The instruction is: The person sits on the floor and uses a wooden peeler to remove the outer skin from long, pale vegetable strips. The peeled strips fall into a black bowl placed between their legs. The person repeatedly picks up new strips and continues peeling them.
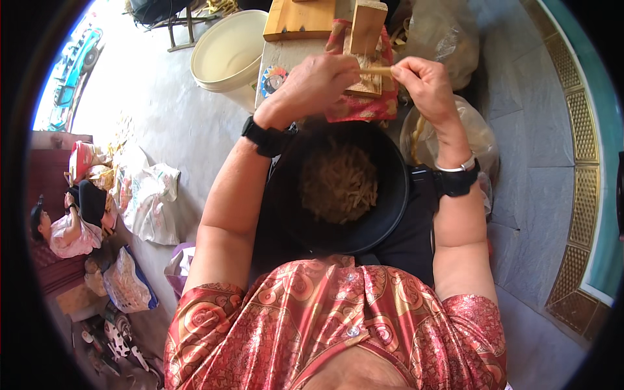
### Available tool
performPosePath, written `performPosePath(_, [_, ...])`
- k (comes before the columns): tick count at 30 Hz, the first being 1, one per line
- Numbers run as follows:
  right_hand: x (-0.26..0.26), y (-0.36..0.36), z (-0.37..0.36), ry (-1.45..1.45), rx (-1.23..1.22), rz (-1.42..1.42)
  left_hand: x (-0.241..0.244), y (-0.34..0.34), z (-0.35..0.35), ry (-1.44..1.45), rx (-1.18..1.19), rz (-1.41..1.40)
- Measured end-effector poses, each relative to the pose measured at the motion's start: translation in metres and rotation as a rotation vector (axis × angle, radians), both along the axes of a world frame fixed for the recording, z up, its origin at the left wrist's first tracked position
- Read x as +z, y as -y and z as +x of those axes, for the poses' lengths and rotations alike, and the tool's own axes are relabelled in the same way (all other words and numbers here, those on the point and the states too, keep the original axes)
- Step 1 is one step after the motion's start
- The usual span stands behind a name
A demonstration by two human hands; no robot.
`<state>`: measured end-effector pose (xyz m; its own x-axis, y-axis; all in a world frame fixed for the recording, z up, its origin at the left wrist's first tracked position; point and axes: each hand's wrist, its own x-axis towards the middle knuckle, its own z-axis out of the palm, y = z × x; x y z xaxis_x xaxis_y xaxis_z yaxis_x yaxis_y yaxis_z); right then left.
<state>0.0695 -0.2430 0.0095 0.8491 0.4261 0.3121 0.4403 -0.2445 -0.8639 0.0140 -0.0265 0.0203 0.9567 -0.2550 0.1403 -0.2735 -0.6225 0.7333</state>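
Note:
A thin pale stick-like piece spans the gap between my hands, above a small wooden block fixture on a red patterned cloth. My left hand is closed at the strip's left end, its fingertips partly hidden. My right hand pinches the other end between thumb and fingers. Below, a black round basin rests on my lap, with many short pale pieces inside. What material the pieces are, I cannot tell.
A pale plastic bucket stands left of the bench, beside a wooden board. Plastic bags lie to the right, and more white bags sit on the floor at left. Another person sits at far left.

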Motion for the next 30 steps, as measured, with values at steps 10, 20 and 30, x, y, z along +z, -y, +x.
performPosePath(10, [-0.031,-0.023,0.034,0.394,-0.352,-0.639,-0.026,0.004,0.027,0.178,0.235,0.262])
performPosePath(20, [-0.003,-0.038,-0.031,-1.022,0.445,0.671,-0.007,0.044,-0.028,-0.179,0.186,-0.925])
performPosePath(30, [0.021,-0.037,-0.049,-0.691,0.446,0.282,0.017,0.004,-0.018,0.368,0.478,-1.234])
